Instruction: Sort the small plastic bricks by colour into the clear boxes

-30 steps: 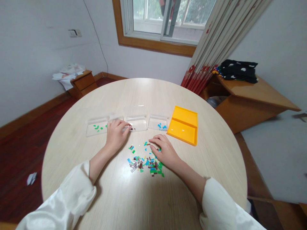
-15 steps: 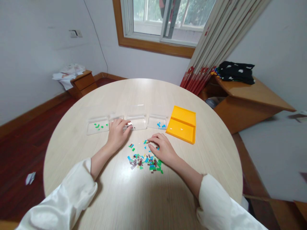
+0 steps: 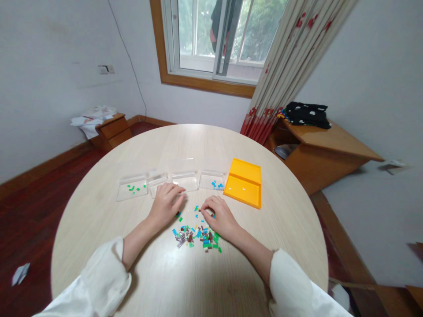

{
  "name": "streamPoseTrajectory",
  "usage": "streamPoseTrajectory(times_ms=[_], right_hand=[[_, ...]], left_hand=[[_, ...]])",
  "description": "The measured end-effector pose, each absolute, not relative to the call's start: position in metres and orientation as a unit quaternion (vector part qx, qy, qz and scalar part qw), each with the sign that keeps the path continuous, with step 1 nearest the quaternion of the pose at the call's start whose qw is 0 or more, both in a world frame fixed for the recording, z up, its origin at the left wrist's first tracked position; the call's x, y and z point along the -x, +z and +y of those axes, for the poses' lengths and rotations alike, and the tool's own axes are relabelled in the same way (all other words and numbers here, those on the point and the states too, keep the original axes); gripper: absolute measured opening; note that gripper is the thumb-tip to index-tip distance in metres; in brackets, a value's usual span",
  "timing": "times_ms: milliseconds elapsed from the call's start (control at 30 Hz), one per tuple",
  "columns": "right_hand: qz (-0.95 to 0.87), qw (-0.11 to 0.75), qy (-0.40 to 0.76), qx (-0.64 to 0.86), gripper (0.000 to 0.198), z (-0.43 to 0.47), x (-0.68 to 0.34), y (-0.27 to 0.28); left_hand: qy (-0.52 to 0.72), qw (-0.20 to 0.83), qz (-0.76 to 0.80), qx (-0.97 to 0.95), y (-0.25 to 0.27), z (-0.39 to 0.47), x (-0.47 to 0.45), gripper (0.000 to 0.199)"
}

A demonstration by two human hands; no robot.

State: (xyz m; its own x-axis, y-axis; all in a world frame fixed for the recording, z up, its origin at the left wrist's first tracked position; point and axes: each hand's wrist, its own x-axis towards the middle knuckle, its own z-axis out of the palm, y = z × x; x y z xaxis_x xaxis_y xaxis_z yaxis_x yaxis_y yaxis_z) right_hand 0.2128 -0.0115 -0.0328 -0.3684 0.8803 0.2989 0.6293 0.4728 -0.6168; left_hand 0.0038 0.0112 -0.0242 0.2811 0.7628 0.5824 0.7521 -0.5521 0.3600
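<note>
My left hand (image 3: 165,206) is just in front of the clear boxes, with thumb and fingers apart and nothing visible between them. It partly hides a few small bricks below its thumb. My right hand (image 3: 220,216) is at the far edge of a pile of small toy bricks (image 3: 198,235) in brown, green, blue, yellow and grey. Its thumb and forefinger pinch at a small brown brick (image 3: 200,210). A green brick (image 3: 180,219) lies between the hands, in front of the left thumb.
Clear boxes stand in a row: the left one (image 3: 117,196) holds green bricks, the right one (image 3: 202,184) blue ones. Two more (image 3: 191,188) sit between them. An open yellow case (image 3: 246,168) with small white pieces lies to the right on the round table (image 3: 158,281).
My left hand has drawn back from the middle clear box towards the pile. My right finger and thumb have come closer together by the brown brick. The camera view has tilted up.
</note>
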Motion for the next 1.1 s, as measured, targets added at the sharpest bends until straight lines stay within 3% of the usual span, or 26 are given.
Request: streamPoseTrajectory(times_ms=[333, 767, 1100], right_hand=[[-0.756, 0.385, 0.282, 0.448, 0.010, -0.015, -0.212, -0.033], [-0.739, 0.391, 0.329, 0.439, 0.015, -0.016, -0.210, -0.033], [-0.737, 0.393, 0.341, 0.431, 0.013, -0.017, -0.208, -0.030]], left_hand=[[0.318, 0.032, 0.335, -0.886, -0.018, -0.010, -0.023, 0.010], [0.364, 0.008, 0.307, -0.879, -0.014, -0.012, -0.025, 0.018], [0.360, 0.032, 0.324, -0.874, -0.015, -0.012, -0.024, 0.014]])
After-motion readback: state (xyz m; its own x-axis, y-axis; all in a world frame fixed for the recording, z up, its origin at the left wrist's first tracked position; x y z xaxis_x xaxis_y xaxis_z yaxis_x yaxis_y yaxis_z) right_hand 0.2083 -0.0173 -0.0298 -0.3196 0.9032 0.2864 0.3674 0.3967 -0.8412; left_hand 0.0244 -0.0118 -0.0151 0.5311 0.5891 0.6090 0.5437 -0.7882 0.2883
